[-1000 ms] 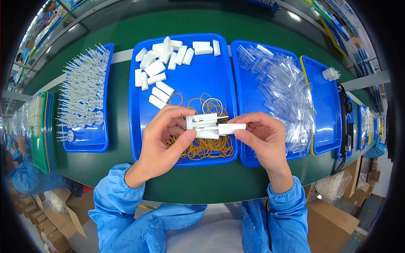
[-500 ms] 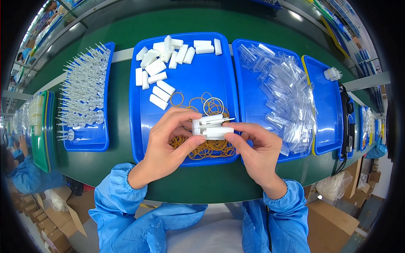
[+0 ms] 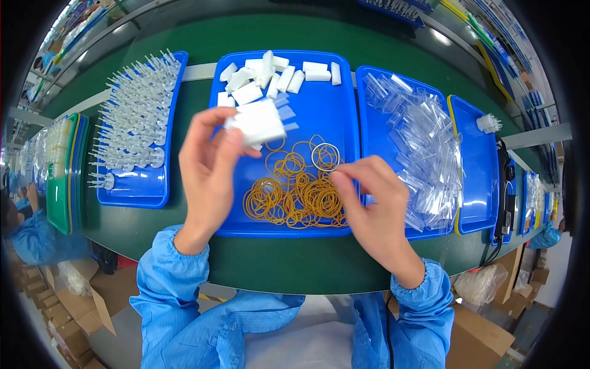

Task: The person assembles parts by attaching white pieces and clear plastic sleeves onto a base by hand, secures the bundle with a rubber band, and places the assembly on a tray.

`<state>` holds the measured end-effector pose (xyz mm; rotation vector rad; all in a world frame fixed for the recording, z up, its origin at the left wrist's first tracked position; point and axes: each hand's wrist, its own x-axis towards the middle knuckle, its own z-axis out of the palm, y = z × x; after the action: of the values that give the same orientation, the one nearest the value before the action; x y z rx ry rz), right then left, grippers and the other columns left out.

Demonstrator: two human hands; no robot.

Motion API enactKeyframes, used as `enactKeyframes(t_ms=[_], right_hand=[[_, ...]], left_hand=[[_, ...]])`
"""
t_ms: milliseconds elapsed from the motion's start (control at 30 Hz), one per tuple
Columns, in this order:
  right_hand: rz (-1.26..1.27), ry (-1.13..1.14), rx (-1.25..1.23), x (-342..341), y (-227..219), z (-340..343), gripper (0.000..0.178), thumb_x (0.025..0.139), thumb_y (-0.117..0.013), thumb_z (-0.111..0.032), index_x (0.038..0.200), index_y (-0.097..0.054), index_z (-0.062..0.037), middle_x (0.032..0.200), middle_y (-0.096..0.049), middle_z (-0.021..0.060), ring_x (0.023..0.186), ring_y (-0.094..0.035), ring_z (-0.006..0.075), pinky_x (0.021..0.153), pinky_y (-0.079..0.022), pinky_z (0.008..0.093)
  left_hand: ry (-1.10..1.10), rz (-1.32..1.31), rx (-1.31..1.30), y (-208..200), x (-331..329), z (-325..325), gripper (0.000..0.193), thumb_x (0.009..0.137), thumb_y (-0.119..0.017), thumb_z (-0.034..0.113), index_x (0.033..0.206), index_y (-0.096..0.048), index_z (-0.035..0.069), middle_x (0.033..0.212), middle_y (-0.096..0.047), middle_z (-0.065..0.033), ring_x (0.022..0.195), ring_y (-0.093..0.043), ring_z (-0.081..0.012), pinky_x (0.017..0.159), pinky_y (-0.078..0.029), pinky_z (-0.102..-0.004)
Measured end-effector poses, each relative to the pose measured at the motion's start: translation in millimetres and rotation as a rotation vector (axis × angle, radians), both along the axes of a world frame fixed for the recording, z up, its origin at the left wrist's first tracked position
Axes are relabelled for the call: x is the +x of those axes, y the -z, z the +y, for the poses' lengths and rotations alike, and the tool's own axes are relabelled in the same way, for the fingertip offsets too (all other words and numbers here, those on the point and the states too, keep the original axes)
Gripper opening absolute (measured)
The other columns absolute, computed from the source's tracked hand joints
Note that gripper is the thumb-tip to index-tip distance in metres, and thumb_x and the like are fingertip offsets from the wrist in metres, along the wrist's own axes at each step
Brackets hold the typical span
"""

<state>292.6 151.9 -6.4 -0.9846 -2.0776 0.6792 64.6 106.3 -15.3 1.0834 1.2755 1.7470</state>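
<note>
My left hand (image 3: 209, 169) is closed on a bundle of white blocks (image 3: 258, 123), raised over the left part of the middle tray and blurred by motion. The fingers hide the bundle's near end. My right hand (image 3: 376, 200) has thumb and forefinger pinched together at the lower right rim of a thin metal ring (image 3: 326, 157). Below the ring lies a pile of tan rubber bands (image 3: 316, 200) in the blue middle tray (image 3: 316, 111). Loose white blocks (image 3: 247, 93) fill the far part of that tray.
At left, a blue tray (image 3: 132, 195) carries many white spiked parts (image 3: 135, 117). Clear plastic sleeves (image 3: 424, 154) are heaped in a blue tray right of the middle one. Beyond it, another blue tray (image 3: 473, 166) has a small clear-and-white part (image 3: 489, 123).
My hands have come apart. The left hand has carried the white block bundle up and left, while the right has let go of it and pinched the metal ring's rim. The view has shifted slightly.
</note>
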Motion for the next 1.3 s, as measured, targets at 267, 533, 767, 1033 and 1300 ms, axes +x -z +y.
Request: enactKeyframes(t_ms=[267,533,767,1033,1300], right_hand=[[-0.356,-0.265,0.274,-95.9,8.0,13.5,0.018,0.082,-0.073,-0.017,0.087,-0.069,-0.0008,0.089,-0.06,0.0104,0.091,-0.055,0.0263,0.077,-0.043,0.0397],[-0.511,-0.172,0.357,-129.3,27.8,14.5,0.016,0.072,-0.068,-0.004,0.087,-0.065,-0.0015,0.089,-0.064,0.0145,0.092,-0.06,0.0271,0.078,-0.044,0.0378],[-0.373,-0.247,0.319,-102.2,13.2,18.6,0.021,0.072,-0.067,0.003,0.093,-0.063,0.0022,0.09,-0.064,0.0158,0.086,-0.064,0.0279,0.075,-0.047,0.0395],[0.181,-0.232,-0.295,7.1,-13.2,17.8,0.021,0.088,-0.067,0.005,0.109,-0.069,0.0026,0.091,-0.064,0.0092,0.075,-0.062,0.0156,0.066,-0.052,0.0263],[0.499,-0.061,-0.583,42.9,2.6,10.6,0.02,0.094,-0.066,-0.001,0.113,-0.068,0.0039,0.098,-0.067,0.0071,0.085,-0.063,0.0095,0.073,-0.051,0.0222]], left_hand=[[-0.218,-0.17,0.008,6.5,-23.6,7.7,0.031,0.103,-0.054,0.024,0.122,-0.053,0.0,0.112,-0.063,-0.0131,0.092,-0.066,-0.0188,0.073,-0.057,-0.0305],[-0.247,-0.222,0.035,12.6,-24.7,8.2,0.031,0.105,-0.051,0.026,0.123,-0.053,0.001,0.107,-0.064,-0.0119,0.08,-0.063,-0.014,0.068,-0.055,-0.029],[-0.158,-0.295,0.091,15.6,-27.2,5.7,0.034,0.106,-0.048,0.026,0.127,-0.051,0.0,0.112,-0.063,-0.0138,0.082,-0.062,-0.0159,0.07,-0.052,-0.0305],[0.111,-0.071,0.024,9.7,8.9,-4.7,0.034,0.095,-0.062,-0.001,0.127,-0.051,-0.004,0.119,-0.056,-0.0142,0.098,-0.064,-0.017,0.08,-0.055,-0.0288],[0.341,-0.016,-0.023,18.1,27.9,-13.0,0.038,0.088,-0.071,-0.003,0.122,-0.056,-0.005,0.117,-0.06,-0.0133,0.103,-0.067,-0.0204,0.085,-0.056,-0.0296]])
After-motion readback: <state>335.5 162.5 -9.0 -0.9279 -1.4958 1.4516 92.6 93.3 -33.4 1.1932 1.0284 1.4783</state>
